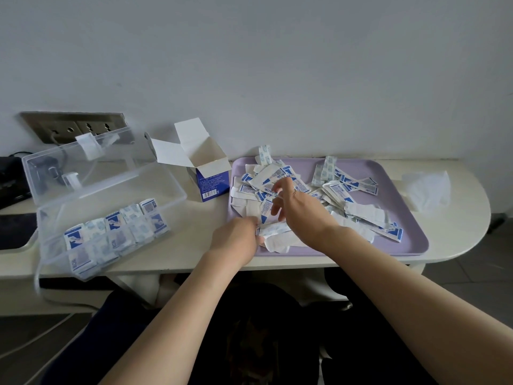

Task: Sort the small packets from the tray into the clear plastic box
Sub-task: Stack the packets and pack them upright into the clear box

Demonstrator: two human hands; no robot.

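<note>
Mostly the packets (347, 195) lie heaped on the purple tray (410, 218), just ahead of the right hand (299, 209). Its half-curled fingers touch them; if it holds one, I cannot tell. The left hand (236, 237), nearer the open clear plastic box (52, 237), pinches a small bundle (273, 228) pointing rightward. Inside the box stand sorted rows (116, 234).

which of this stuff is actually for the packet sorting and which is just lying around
Job: packets, lilac tray, clear plastic box, left hand gripping some, right hand over the pile.
Lying about: open cardboard box, wall socket panel, crumpled clear wrap.
</note>
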